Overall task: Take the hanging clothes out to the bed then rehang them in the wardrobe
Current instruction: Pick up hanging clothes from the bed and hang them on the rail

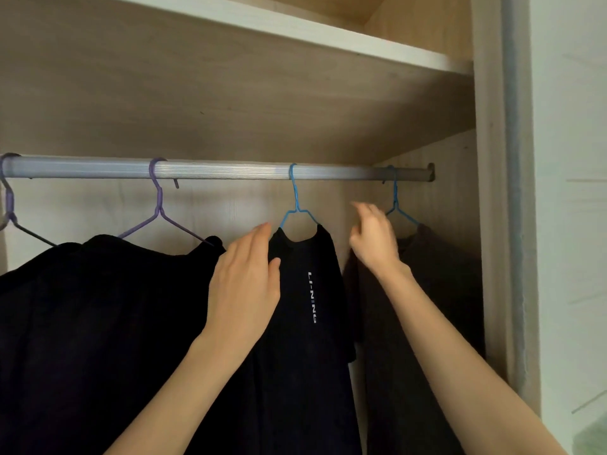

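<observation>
Currently, every garment in view hangs on the rail (230, 170), which runs across the middle of the frame below the shelf (295, 31).

1. Hangers: 4 are hooked over the rail. From left to right these are a purple hanger cut off by the left edge (10, 198), a second purple hanger (160, 205), a centre blue hanger (296, 205) and a right blue hanger (395, 205).
2. Clothes: a black garment (98, 307) fills the lower left, a dark T-shirt with white lettering (312, 356) hangs at centre, and a dark grey garment (427, 307) hangs at right, next to the wardrobe side panel (486, 192).
3. Left hand (244, 280): the fingers are straight and pressed together and the thumb is set apart. The hand lies at the left shoulder of the T-shirt; contact cannot be confirmed.
4. Right hand (372, 239): it is blurred and its fingers are loosely curled. It sits between the 2 blue hangers, close to the right one, and appears to grip nothing.

Progress assessment: the bed is not in view and no garment is off the rail. The frame fits 2 readings, either removal not yet begun or rehanging almost complete, and it does not settle which applies. In both cases neither hand carries a hanger.
</observation>
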